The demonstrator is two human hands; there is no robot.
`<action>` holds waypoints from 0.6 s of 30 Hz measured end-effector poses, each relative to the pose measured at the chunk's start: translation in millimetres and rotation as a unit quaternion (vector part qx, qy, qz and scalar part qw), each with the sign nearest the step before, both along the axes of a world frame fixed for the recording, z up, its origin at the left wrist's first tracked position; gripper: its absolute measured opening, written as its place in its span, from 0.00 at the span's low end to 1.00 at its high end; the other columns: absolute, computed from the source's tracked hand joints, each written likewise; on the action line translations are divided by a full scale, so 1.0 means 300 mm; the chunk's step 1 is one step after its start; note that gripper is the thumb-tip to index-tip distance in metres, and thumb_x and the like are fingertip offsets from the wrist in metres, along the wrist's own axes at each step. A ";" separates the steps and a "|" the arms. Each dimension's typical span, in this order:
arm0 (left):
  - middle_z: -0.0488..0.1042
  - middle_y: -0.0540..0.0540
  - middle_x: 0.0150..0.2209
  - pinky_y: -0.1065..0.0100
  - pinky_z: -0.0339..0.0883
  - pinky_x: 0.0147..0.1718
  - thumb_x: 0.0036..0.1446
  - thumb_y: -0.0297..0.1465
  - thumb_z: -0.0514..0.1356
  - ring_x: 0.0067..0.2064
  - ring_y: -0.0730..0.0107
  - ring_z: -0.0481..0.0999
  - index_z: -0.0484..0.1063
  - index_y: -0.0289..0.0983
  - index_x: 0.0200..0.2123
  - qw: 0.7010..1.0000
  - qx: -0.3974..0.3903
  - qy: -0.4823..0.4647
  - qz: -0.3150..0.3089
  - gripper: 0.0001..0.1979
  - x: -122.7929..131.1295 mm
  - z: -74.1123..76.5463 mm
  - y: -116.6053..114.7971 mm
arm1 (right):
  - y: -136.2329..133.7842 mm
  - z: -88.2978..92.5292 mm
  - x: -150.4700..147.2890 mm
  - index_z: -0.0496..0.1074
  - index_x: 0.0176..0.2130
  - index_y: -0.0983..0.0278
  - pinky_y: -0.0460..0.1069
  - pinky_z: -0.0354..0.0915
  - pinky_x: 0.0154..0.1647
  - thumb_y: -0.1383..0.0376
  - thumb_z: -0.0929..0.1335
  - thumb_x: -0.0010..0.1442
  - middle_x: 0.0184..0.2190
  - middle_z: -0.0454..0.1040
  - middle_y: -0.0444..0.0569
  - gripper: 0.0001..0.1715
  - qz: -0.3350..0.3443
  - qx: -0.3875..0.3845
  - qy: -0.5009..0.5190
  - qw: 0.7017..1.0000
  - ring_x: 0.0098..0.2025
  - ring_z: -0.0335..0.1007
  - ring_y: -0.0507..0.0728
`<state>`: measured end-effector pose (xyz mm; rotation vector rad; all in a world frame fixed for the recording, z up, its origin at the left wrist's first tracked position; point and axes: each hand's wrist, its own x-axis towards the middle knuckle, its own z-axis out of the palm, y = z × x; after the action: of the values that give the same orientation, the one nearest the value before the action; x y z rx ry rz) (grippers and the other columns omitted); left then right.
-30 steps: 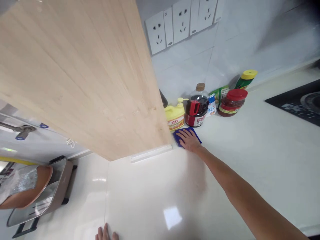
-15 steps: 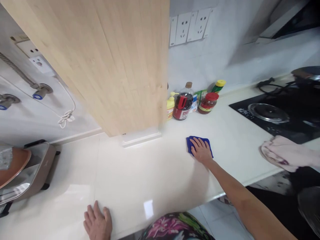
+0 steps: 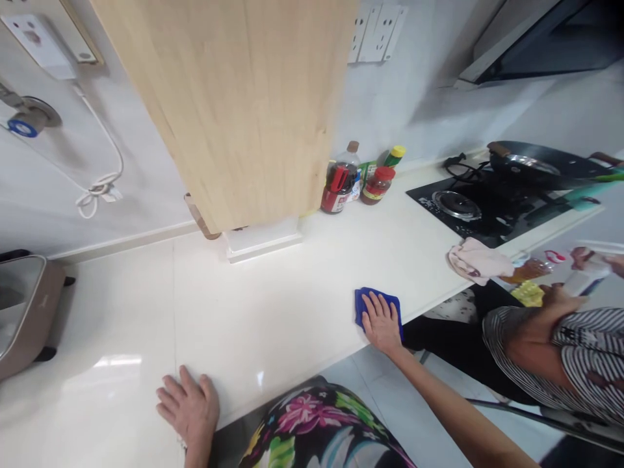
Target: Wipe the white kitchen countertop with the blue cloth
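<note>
My right hand lies flat, fingers spread, on a folded blue cloth pressed against the white countertop close to its front edge. My left hand rests palm down, fingers apart, on the countertop's front edge at the lower left and holds nothing.
A wooden cabinet hangs over the counter. A dark sauce bottle and a red-lidded jar stand by the wall. A black stove with a pan is at right, beside a pink rag. Another person in a striped sleeve stands at right.
My right hand has drawn the blue cloth from the bottles at the back across the counter to its front edge. The view has pulled back and the other person has come into sight.
</note>
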<state>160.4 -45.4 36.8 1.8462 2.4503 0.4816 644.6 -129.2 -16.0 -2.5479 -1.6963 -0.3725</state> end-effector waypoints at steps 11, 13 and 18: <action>0.46 0.23 0.71 0.36 0.40 0.66 0.67 0.41 0.44 0.73 0.37 0.36 0.58 0.24 0.67 0.998 -0.042 -0.047 -0.026 0.33 -0.041 -0.023 -0.010 | 0.032 0.051 -0.564 0.56 0.70 0.64 0.68 0.34 0.72 0.58 0.59 0.67 0.72 0.51 0.54 0.35 0.057 -0.012 0.052 0.997 0.74 0.39 0.67; 0.46 0.22 0.71 0.36 0.39 0.67 0.67 0.41 0.44 0.73 0.36 0.36 0.59 0.23 0.66 0.998 -0.037 -0.049 -0.028 0.33 -0.043 -0.027 -0.012 | 0.071 0.071 -0.653 0.54 0.70 0.63 0.69 0.32 0.72 0.58 0.59 0.66 0.73 0.48 0.54 0.36 0.114 -0.030 0.073 0.990 0.74 0.36 0.68; 0.47 0.22 0.71 0.35 0.40 0.66 0.67 0.40 0.45 0.73 0.36 0.36 0.59 0.24 0.66 0.999 -0.017 -0.031 -0.032 0.32 -0.038 -0.031 -0.016 | 0.239 0.128 -0.830 0.50 0.71 0.63 0.71 0.27 0.71 0.56 0.60 0.67 0.74 0.43 0.55 0.39 0.238 -0.069 0.142 0.958 0.74 0.32 0.70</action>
<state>149.0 -50.3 27.5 1.8602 2.3374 0.4836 395.6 -57.5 22.5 -2.0371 -2.1801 0.1391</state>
